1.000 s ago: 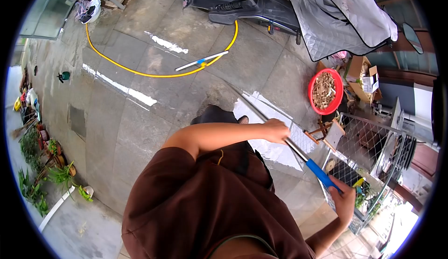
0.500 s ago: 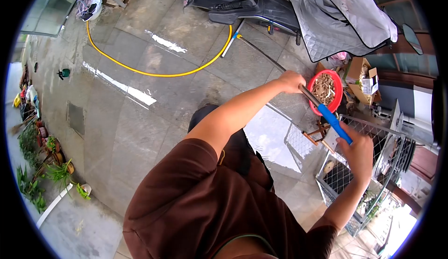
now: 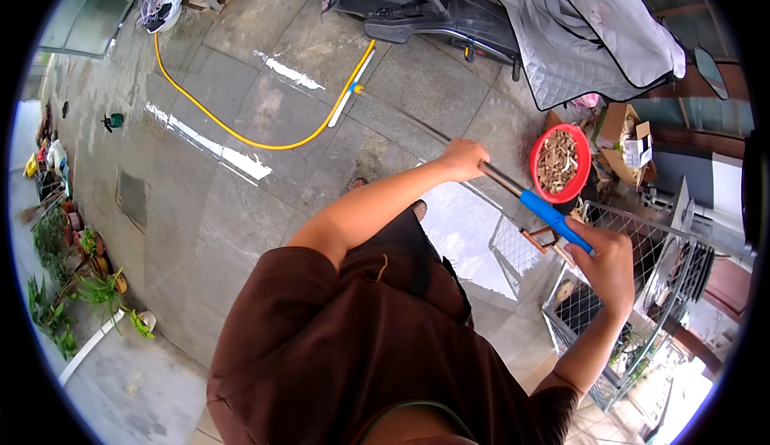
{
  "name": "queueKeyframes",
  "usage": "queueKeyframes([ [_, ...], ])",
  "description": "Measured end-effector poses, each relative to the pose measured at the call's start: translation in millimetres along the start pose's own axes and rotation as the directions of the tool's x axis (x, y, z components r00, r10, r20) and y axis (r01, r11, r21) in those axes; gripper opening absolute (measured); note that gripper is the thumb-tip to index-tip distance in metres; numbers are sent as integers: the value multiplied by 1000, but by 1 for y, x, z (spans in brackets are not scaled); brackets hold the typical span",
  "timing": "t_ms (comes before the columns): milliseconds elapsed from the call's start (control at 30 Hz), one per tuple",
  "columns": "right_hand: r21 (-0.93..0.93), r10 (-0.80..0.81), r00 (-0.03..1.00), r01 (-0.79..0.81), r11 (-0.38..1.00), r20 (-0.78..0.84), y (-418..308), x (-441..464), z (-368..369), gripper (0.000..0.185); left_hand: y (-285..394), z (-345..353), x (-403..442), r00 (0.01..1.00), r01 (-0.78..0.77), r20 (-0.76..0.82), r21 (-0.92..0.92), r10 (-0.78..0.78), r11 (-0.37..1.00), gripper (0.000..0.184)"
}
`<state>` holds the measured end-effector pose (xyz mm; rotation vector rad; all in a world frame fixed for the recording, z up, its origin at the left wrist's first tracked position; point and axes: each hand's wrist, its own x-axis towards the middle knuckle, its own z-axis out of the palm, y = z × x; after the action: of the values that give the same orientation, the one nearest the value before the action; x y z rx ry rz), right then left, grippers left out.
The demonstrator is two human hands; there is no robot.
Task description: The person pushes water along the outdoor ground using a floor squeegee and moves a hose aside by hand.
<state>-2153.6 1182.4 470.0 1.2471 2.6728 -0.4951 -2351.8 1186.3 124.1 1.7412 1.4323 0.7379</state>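
Observation:
A long-handled floor squeegee (image 3: pixel 417 126) runs diagonally in front of me, with a metal pole and a blue grip. My left hand (image 3: pixel 465 160) is closed around the metal pole partway down. Higher up, at the end of the blue grip, my right hand (image 3: pixel 603 262) is wrapped round it. The squeegee's long narrow head (image 3: pixel 343 106) lies on the paving, joined to the pole by a yellow fitting. A yellow hose (image 3: pixel 269 146) curves over the floor and meets the head; whether it passes over or under cannot be made out.
A parked scooter (image 3: pixel 449 21) with a silver quilted cover (image 3: pixel 553 52) stands ahead. At right are a red basin (image 3: pixel 584 160) of brown pieces, cardboard boxes (image 3: pixel 622 136) and a wire cage (image 3: pixel 593 308). Potted plants (image 3: pixel 100 288) line the left. Wet patches (image 3: pixel 461 228) shine on the paving.
The squeegee's head has moved left and slightly nearer across the floor, and the yellow hose's right side has shifted left. My left hand has swung left with the pole; my right hand moved slightly.

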Motion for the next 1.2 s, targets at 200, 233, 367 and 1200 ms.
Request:
queueKeyframes([
  [200,143,62,998,-65,988,26,14,-11,52,35,-23,15,-52,995,64,73,68,-69,996,18],
  [233,149,84,996,-88,985,33,14,-15,57,35,-25,18,-55,995,64,72,80,-70,995,18],
  [367,153,148,989,-150,977,29,11,-41,53,35,-3,30,-57,974,79,199,141,-106,987,15],
  [1200,205,-195,981,195,959,-23,-15,50,154,28,-114,-15,-149,944,324,4,188,-331,927,29],
])
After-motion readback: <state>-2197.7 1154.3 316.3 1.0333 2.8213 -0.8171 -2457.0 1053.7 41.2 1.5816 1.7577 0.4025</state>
